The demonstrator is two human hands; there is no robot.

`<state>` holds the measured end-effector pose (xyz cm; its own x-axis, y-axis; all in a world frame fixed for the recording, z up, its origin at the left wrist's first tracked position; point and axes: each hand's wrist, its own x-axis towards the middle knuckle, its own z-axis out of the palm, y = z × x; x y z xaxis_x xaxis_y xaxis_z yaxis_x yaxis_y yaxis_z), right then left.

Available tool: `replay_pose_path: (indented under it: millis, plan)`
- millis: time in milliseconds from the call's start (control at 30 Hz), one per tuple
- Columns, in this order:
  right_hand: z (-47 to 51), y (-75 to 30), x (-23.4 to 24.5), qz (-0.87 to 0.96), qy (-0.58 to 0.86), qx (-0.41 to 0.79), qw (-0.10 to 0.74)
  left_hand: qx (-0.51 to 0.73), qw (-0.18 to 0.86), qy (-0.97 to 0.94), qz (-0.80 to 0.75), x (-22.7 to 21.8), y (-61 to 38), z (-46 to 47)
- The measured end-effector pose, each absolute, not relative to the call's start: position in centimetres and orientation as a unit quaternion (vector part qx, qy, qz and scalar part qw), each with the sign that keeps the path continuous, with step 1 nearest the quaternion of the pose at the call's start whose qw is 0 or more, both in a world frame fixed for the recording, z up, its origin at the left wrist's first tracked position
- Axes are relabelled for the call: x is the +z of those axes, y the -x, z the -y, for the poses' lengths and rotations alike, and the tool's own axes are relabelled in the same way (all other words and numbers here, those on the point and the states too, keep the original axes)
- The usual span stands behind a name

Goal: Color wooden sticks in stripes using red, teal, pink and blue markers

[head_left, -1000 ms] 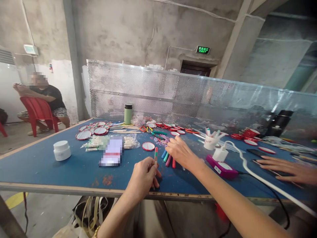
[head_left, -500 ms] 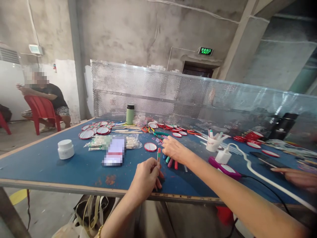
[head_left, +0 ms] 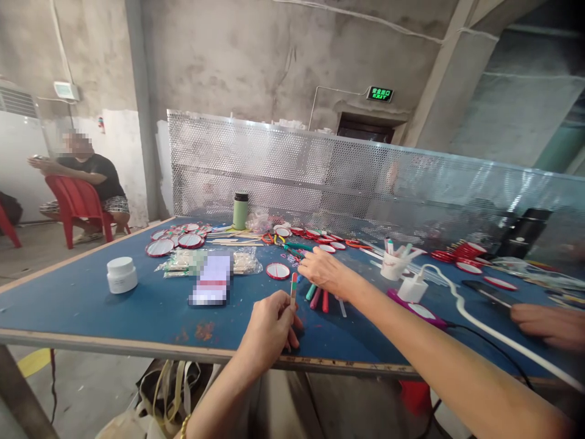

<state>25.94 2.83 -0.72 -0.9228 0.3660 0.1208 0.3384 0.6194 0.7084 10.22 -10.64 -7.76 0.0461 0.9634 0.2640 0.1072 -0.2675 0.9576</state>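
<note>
My left hand (head_left: 270, 326) is closed near the table's front edge, gripping a flat wooden stick (head_left: 293, 289) upright. Red and green bands colour its top end. Further forward, my right hand (head_left: 323, 271) reaches over the table with its fingers curled down. What its fingertips pinch, if anything, is hidden. Just below it lie several pens, a teal pen (head_left: 311, 291), a magenta pen (head_left: 315, 299) and a red pen (head_left: 325, 301) among them. Beside its fingertips are small pink and purple bits (head_left: 290, 260). A round red-rimmed piece (head_left: 277, 271) lies left of them.
A phone (head_left: 211, 277), a white jar (head_left: 122, 275) and bagged sticks (head_left: 249, 261) lie left. A green bottle (head_left: 240, 211) stands at the back. To the right are a cup of pens (head_left: 393, 265), a white plug (head_left: 412, 288), its cable and a co-worker's hand (head_left: 551, 324).
My right hand has shifted slightly, with its fingertips a little further left. My left hand holds the stick in the same place. The co-worker's hand at right has moved further into view.
</note>
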Motion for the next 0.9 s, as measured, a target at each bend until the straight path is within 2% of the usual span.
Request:
replay_pose_path:
  millis: [200,300,367,467,533,633,733,900]
  plan:
    - [-0.3,-27.5,1.8,-0.888,-0.225,0.395,-0.078,0.527,0.408,-0.594,-0.450,-7.5,-10.2,10.8]
    - [2.3,-28.5,2.7,-0.880,-0.228,0.323,-0.264,0.526,0.407,-0.595,-0.452,-7.5,-10.2,10.9]
    - [4.2,-29.2,2.7,-0.860,-0.256,0.234,-0.373,0.525,0.405,-0.596,-0.454,-7.6,-10.2,10.9]
    - [6.8,-29.7,1.6,-0.799,-0.306,-0.019,-0.517,0.524,0.407,-0.594,-0.455,-7.7,-10.2,10.7]
    - [7.9,-29.6,0.4,-0.750,-0.314,-0.199,-0.547,0.526,0.419,-0.588,-0.450,-7.8,-10.3,10.6]
    - [8.7,-28.5,-1.8,-0.663,-0.264,-0.341,-0.612,0.529,0.437,-0.579,-0.440,-7.9,-10.2,10.4]
    - [8.8,-27.1,-3.5,-0.611,-0.237,-0.413,-0.633,0.529,0.447,-0.576,-0.435,-7.7,-10.2,10.5]
    - [9.1,-25.7,-4.7,-0.557,-0.248,-0.452,-0.651,0.535,0.472,-0.557,-0.424,-7.3,-10.1,10.6]
